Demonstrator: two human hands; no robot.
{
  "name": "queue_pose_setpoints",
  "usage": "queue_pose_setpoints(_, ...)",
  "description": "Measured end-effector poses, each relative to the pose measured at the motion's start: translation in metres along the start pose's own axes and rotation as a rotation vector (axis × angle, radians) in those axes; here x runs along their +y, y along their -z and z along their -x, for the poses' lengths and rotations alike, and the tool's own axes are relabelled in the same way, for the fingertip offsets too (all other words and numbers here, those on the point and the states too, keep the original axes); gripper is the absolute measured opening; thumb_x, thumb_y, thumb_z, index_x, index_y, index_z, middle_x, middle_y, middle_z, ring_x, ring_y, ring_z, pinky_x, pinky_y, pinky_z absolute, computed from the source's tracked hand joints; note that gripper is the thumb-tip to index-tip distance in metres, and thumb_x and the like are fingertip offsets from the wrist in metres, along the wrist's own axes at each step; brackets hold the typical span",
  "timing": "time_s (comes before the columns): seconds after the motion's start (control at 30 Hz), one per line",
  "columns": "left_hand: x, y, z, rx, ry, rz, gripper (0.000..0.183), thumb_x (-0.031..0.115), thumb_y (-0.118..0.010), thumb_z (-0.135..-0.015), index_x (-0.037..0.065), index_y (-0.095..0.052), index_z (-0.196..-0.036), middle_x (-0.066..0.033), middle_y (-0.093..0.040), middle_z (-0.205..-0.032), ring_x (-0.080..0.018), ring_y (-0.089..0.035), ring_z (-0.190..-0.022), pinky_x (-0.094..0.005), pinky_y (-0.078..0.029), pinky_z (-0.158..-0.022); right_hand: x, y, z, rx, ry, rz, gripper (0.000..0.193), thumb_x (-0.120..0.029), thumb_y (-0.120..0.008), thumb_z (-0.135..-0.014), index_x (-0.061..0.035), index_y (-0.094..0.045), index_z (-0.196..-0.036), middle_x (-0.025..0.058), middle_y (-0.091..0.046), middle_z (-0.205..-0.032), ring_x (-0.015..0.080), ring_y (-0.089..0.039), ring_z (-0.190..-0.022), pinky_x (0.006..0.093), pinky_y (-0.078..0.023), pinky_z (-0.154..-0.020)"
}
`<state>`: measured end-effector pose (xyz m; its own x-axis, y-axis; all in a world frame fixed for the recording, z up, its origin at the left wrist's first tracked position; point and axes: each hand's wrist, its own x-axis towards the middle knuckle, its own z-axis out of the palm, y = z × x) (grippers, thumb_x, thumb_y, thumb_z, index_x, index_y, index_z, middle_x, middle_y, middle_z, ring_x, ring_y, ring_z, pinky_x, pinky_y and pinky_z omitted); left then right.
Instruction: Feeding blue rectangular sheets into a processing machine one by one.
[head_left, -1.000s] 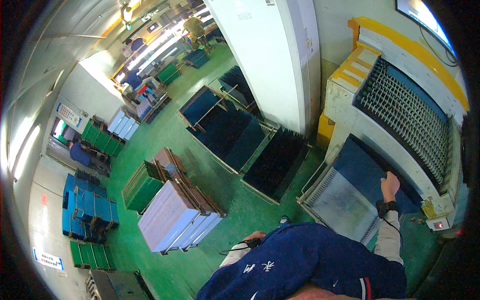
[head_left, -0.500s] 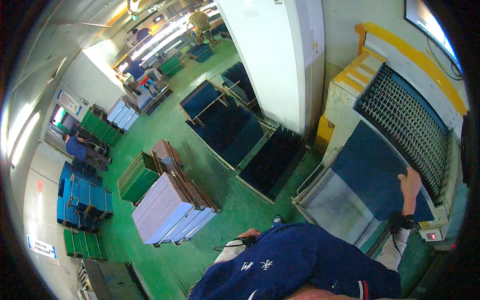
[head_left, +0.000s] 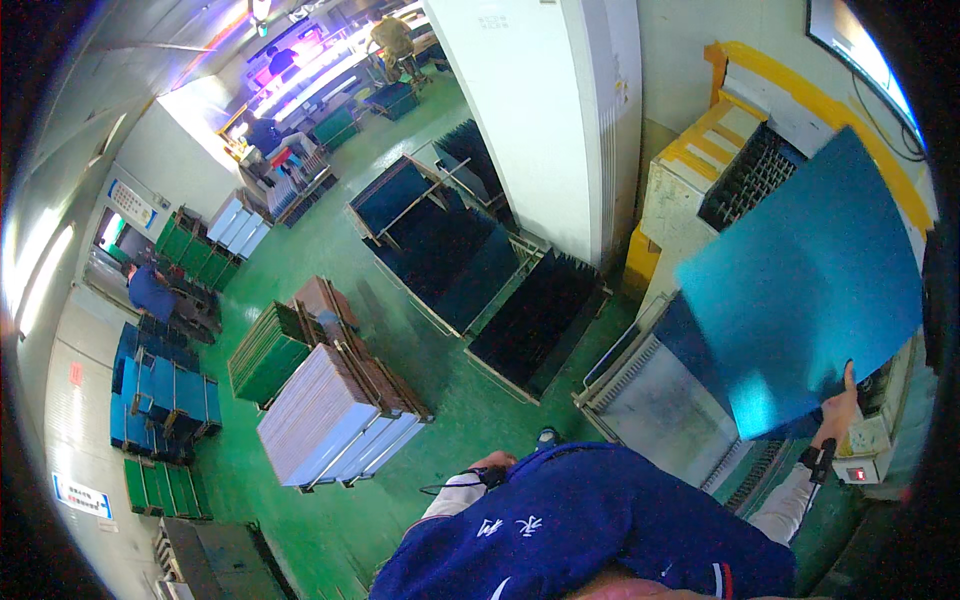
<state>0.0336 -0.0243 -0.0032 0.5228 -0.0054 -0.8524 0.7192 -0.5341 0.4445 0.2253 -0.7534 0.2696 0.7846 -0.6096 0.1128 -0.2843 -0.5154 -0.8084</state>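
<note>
My right hand (head_left: 838, 415) grips a large thin blue panel (head_left: 800, 290) at its lower right edge, the thumb lying on its face. The panel is tilted up over a machine's bed of rollers (head_left: 755, 180) and hides most of it. Beneath its left corner, a darker blue panel (head_left: 688, 335) shows in part above a slotted rack (head_left: 655, 395) with a grey plate in it. Close to my body, my left hand (head_left: 493, 461) hangs low at my left side, apart from the panels. Its fingers are too small and partly hidden to read.
Racks of dark panels (head_left: 540, 320) stand on the green floor (head_left: 390, 480) beside a white cabinet (head_left: 525, 110). Left of them are a stack of pale panels (head_left: 335, 420) and green panels (head_left: 268, 350). Several people sit at work farther off. A screen (head_left: 870, 60) hangs at upper right.
The blue panel in my right hand has lifted and tilted up over the rollers, covering most of them. My right hand has moved lower and slightly right. My left hand stays by my side.
</note>
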Motion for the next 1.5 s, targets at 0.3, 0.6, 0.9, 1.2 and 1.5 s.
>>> queue_pose_setpoints(0.3, -0.004, 0.001, -0.004, -0.012, 0.03, -0.088, 0.039, 0.032, -0.066, -0.079, 0.005, -0.067, -0.107, -0.0108, -0.069, -0.099, -0.0235, -0.063, -0.091, -0.0363, -0.048, -0.082, 0.018, -0.073, -0.044, 0.006, -0.206, -0.854, 0.02, -0.021, -0.069, -0.084, -0.0059, -0.057, -0.083, 0.0056, -0.053, -0.073, 0.0152, -0.049, -0.068, 0.0298, -0.047, -0.065)
queue_pose_setpoints(0.6, -0.007, 0.004, -0.038, -0.055, 0.052, -0.176, 0.04, 0.033, -0.065, -0.08, 0.005, -0.066, -0.109, -0.0118, -0.068, -0.102, -0.0244, -0.062, -0.095, -0.0364, -0.048, -0.084, 0.034, -0.1, -0.083, 0.016, -0.387, -1.373, 0.013, -0.01, -0.069, -0.084, -0.0061, -0.057, -0.086, 0.0033, -0.055, -0.079, 0.0171, -0.052, -0.074, 0.0315, -0.047, -0.079)
queue_pose_setpoints(0.9, -0.002, 0.007, -0.046, -0.063, 0.068, -0.211, 0.042, 0.034, -0.064, -0.081, 0.005, -0.065, -0.111, -0.0128, -0.067, -0.105, -0.0254, -0.062, -0.098, -0.0364, -0.047, -0.086, 0.006, -0.118, -0.116, -0.077, -0.409, -1.449, 0.009, -0.01, -0.06, -0.089, -0.0023, -0.055, -0.087, 0.0114, -0.063, -0.086, 0.0238, -0.062, -0.082, 0.0325, -0.055, -0.076)
queue_pose_setpoints(1.2, -0.005, 0.003, -0.052, -0.056, 0.078, -0.213, 0.044, 0.035, -0.062, -0.081, 0.005, -0.064, -0.113, -0.0137, -0.066, -0.108, -0.0263, -0.061, -0.101, -0.0365, -0.046, -0.087, -0.033, -0.114, -0.105, -0.318, -0.449, -1.018, 0.026, -0.025, -0.057, -0.091, -0.0016, -0.058, -0.102, 0.0133, -0.067, -0.096, 0.0198, -0.066, -0.079, 0.0246, -0.053, -0.063)
queue_pose_setpoints(1.5, -0.014, 0.003, -0.051, -0.054, 0.061, -0.218, 0.046, 0.036, -0.061, -0.082, 0.006, -0.063, -0.115, -0.0147, -0.065, -0.111, -0.0273, -0.06, -0.104, -0.0366, -0.045, -0.089, -0.071, -0.119, -0.065, -0.339, -0.278, -0.848, 0.026, -0.027, -0.061, -0.089, -0.0055, -0.061, -0.102, 0.0088, -0.068, -0.093, 0.0169, -0.065, -0.079, 0.026, -0.05, -0.065)
